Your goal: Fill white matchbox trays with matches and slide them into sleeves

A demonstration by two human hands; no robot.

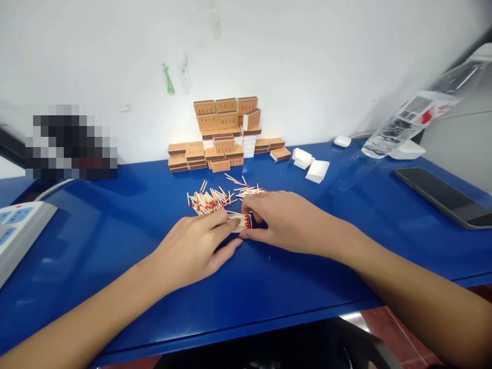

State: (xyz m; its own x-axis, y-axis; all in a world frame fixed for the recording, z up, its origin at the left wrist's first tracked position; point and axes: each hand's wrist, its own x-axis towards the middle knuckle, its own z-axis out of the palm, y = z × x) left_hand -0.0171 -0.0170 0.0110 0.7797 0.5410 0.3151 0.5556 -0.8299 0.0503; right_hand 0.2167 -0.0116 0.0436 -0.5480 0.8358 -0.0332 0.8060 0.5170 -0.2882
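Note:
A small white matchbox tray point(249, 217) filled with red-headed matches point(243, 222) lies on the blue table between my hands. My left hand point(196, 246) is curled over its left end, fingertips on the matches and thumb along the near side. At the right end, my right hand point(286, 220) grips the tray between bent fingers and thumb. The tray's left part is hidden under my left fingers. Just beyond it spreads a loose pile of matches point(209, 200), and a smaller heap of matches point(249, 191) lies behind my right fingers.
Stacked matchboxes point(219, 123) stand against the wall. Right of them lie a single matchbox point(280, 154) and white empty trays point(317, 170). A plastic bottle point(407, 118) leans at the right, near a phone point(446, 195). A white keypad device point(25, 225) sits at the left.

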